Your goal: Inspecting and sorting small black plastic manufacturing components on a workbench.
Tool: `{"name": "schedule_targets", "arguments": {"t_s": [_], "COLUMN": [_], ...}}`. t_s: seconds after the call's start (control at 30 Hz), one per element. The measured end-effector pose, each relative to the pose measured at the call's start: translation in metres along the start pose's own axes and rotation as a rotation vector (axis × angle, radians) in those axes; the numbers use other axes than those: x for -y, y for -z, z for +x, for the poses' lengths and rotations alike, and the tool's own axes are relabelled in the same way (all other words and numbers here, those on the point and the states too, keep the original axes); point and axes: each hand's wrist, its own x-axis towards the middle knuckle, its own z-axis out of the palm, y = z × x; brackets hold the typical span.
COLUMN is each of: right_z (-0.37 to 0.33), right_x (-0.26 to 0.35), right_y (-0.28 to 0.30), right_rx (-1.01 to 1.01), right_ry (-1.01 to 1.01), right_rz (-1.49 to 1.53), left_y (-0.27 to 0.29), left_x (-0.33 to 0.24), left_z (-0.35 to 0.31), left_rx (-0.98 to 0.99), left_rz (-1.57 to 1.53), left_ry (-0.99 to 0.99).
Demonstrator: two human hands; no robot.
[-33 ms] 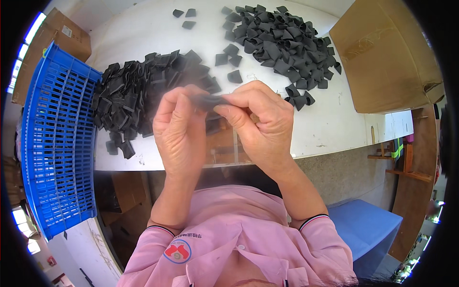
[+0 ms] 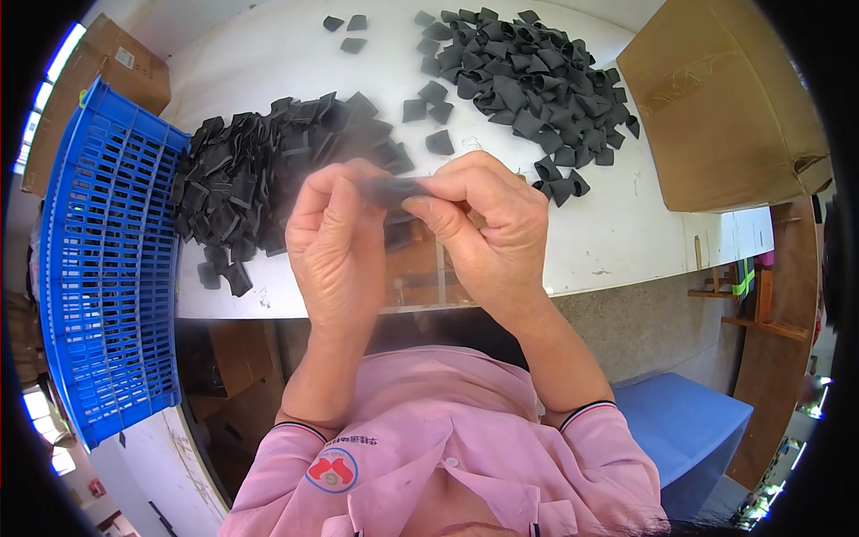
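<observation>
A small black piece [image 2: 385, 191] is hanging above the bench [image 2: 591, 233], to the right of the blue basket [image 2: 63, 268], with both hands meeting on it. The right hand [image 2: 497, 233] is pinching the end farther from the basket, its grip clamped between thumb and forefinger. The left hand [image 2: 329, 237] is holding the end nearer the basket; its grip seems to be together on the piece, though blur is hiding the fingertips.

The piece is looking light, soft and somewhat springy, like padded cloth or thin foam, so it is probably bending easily, hardly slipping and not risking breakage. Its opposite edges are offering the best hold, in a light pinch. Similar pieces are lying in a near pile [image 2: 237, 179] just right of the basket and a far pile [image 2: 537, 89] well to its right.

The pieces are showing no readable writing. The pink shirt [image 2: 501, 430], right of the basket, is carrying a round red-and-blue emblem [image 2: 332, 471] and dark characters; a cardboard box [image 2: 143, 85] behind the basket is bearing a white label [image 2: 125, 58], too small for reading.
</observation>
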Motion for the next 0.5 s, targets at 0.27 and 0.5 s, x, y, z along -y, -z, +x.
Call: {"name": "schedule_targets", "arguments": {"t_s": [0.27, 0.5], "right_z": [-0.001, 0.032], "right_x": [-0.005, -0.012], "right_y": [-0.007, 0.037], "right_rx": [-0.040, -0.091], "right_ry": [0.103, -0.496], "right_rz": [-0.129, 0.749], "left_y": [0.007, 0.049], "left_x": [0.006, 0.039], "left_z": [0.002, 0.004], "left_rx": [0.008, 0.027], "left_rz": [0.098, 0.924], "left_ry": [-0.021, -0.030]}}
